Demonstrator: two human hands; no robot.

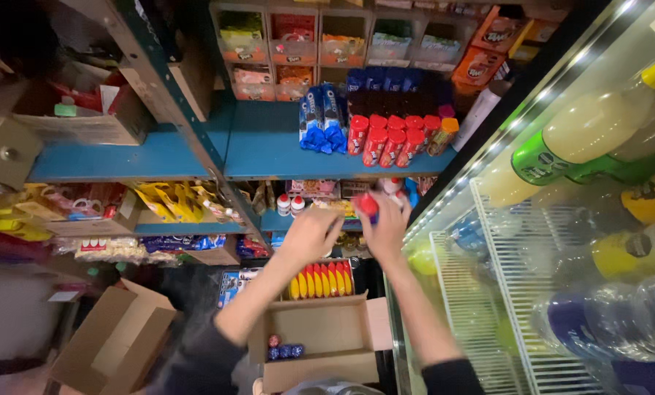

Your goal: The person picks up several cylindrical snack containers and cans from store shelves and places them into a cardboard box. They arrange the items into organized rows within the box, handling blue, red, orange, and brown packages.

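Nearest us, an open cardboard box (pixel 320 344) sits on the floor, holding four small tubes (pixel 285 351) in its near left corner: one red-capped, three blue. A second, empty open carton (pixel 111 340) lies to its left. Just beyond the box, a tray of yellow-and-red packets (pixel 322 280) shows about nine in a row.

Above these we see both forearms reaching away from us. The left hand (pixel 311 232) is blurred, its fingers loosely curled and slightly apart, touching nothing we can make out. The right hand (pixel 387 223) has its fingers clamped around a bundle of small tubes (pixel 375 201); one red cap and one white cap show clearly, and we cannot count the rest. The bundle hangs just below the front edge of the blue shelf (pixel 269 150).

On that shelf, farther off, stand about nine red tubes (pixel 390 139) in two rows, one orange-capped tube (pixel 444 135) at their right, and two blue biscuit packs (pixel 322 117) at their left. Behind them runs a row of dark blue-topped packets (pixel 386 80).

To the right, the lit cooler (pixel 488 241) holds three pale yellow bottles (pixel 591 132) on wire racks.
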